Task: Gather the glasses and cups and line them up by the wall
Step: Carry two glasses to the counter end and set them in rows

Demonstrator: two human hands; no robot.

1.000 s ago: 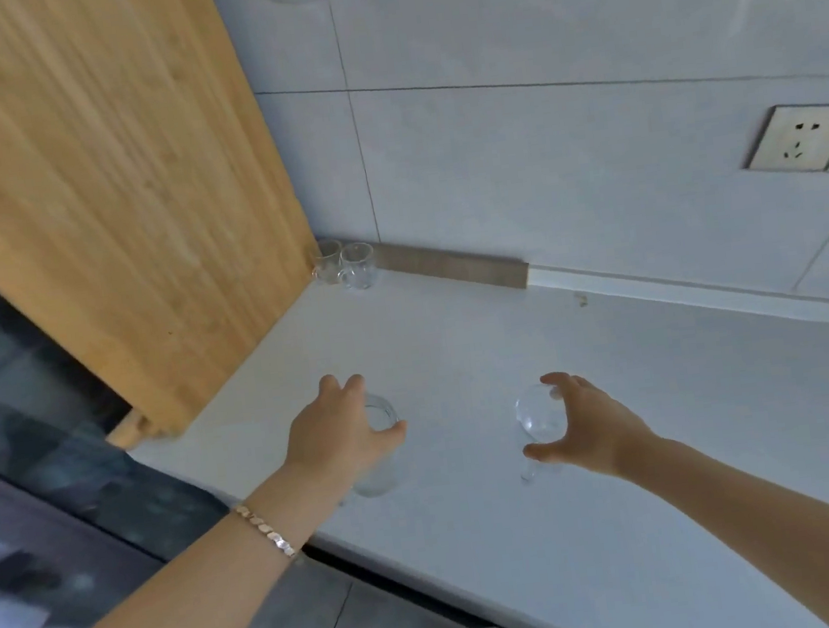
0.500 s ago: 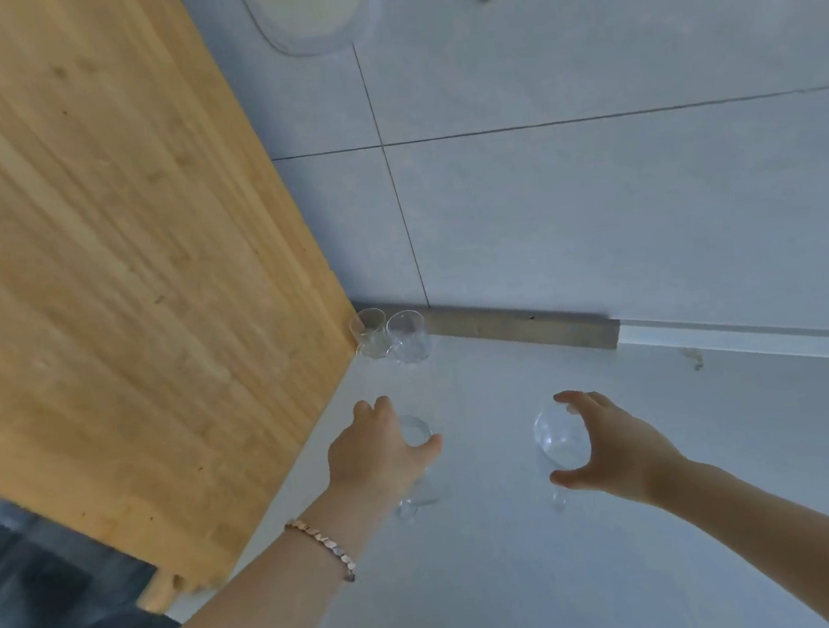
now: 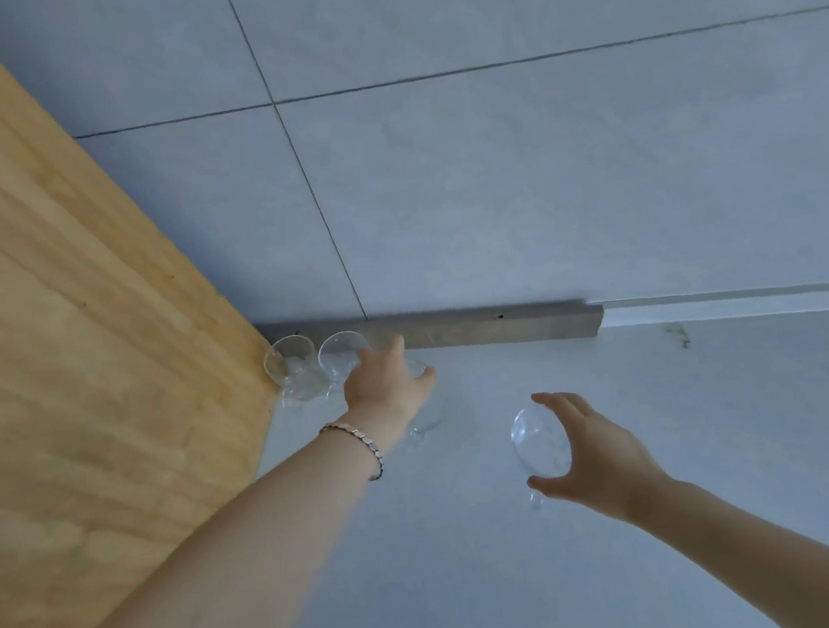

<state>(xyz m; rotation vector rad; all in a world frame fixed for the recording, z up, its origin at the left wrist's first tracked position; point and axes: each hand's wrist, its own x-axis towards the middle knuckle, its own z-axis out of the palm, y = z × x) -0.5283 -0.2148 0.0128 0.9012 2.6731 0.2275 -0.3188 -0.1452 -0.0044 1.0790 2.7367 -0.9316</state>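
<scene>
Two clear glasses stand side by side in the far corner by the wall: one [image 3: 288,367] against the wooden board, the other [image 3: 339,361] just to its right. My left hand [image 3: 384,387] grips a third clear glass [image 3: 426,413] from above, close to the right of that pair; the hand hides most of it. Nearer to me, my right hand [image 3: 591,456] holds a round clear glass [image 3: 538,439] from its right side, above the white counter [image 3: 674,439].
A large wooden board [image 3: 71,353] leans along the left side. A grey strip [image 3: 497,331] runs along the foot of the tiled wall [image 3: 540,170]. A small dark mark [image 3: 681,335] lies on the counter to the right.
Both hands have carried their glasses farther toward the wall. My left hand now sits right beside the two glasses in the corner. The view has moved closer to the wall.
</scene>
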